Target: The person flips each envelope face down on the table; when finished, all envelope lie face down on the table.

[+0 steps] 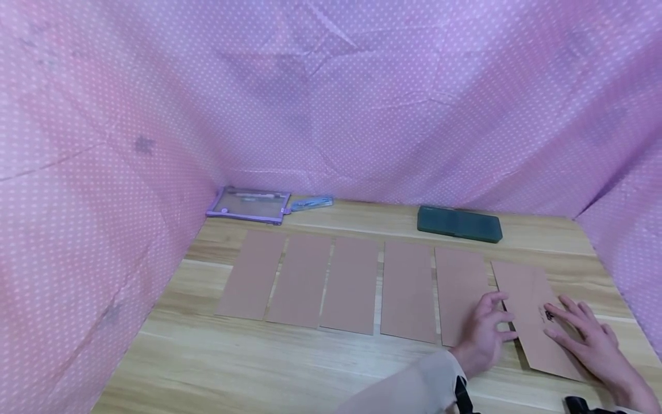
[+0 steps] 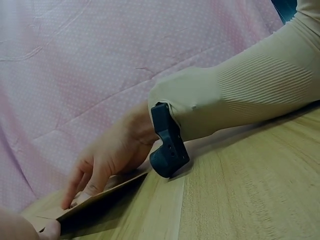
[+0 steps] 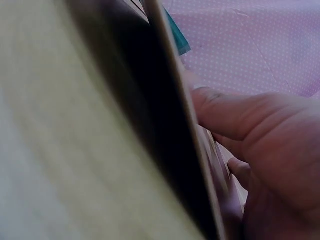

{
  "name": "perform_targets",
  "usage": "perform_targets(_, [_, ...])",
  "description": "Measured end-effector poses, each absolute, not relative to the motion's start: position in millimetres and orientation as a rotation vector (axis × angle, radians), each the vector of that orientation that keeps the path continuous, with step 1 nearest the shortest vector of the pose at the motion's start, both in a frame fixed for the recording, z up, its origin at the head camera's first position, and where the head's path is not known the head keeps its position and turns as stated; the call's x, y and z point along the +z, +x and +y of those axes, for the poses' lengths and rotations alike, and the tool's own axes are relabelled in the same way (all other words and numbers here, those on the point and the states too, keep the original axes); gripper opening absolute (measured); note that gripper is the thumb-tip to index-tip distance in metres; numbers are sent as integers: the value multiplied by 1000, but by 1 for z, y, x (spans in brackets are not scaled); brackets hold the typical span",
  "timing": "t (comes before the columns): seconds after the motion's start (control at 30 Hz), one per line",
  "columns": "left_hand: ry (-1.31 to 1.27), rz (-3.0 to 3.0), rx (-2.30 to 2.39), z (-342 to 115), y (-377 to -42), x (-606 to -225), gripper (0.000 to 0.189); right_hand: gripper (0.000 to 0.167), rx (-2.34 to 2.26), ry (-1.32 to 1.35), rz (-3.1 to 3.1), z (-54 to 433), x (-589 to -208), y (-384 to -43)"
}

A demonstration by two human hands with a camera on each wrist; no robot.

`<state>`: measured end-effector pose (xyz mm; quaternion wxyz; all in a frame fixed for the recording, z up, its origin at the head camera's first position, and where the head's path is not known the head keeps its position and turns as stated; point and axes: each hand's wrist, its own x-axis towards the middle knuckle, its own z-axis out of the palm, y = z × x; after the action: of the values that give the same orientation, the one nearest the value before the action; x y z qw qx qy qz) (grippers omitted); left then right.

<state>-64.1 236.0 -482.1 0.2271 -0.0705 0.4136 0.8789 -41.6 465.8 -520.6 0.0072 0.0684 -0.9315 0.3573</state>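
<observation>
Both hands are at the rightmost brown card [image 1: 522, 310], which looks like stiff kraft paper and has a small dark mark [image 1: 549, 315] on its face. Its near left side stands raised above the table, with a dark shadow underneath in both wrist views. My left hand [image 1: 483, 333] has its fingertips right at the card's left edge, fingers spread apart. My right hand [image 1: 589, 339] rests on the right part of the card, fingers spread and fingertips beside the dark mark. In the right wrist view the right thumb [image 3: 225, 112] presses along the card.
Several matching brown cards [image 1: 351, 286] lie in a row to the left, the closest one [image 1: 457, 287] partly behind the left hand. A purple-edged clear pouch [image 1: 248, 206], a small blue item [image 1: 312, 203] and a dark green case [image 1: 459, 224] sit along the back by the pink dotted cloth [image 1: 362, 115].
</observation>
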Motion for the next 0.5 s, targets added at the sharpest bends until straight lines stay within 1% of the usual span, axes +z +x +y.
perform_targets(0.23, [-210,1112,2414,239,-61,-485,40,55,1117,199,-2931,466,-521,-40])
perform_targets(0.5, [-125,1112,2364,238,-60,-486,43,56,1120,155,-2985,467,-516,-43])
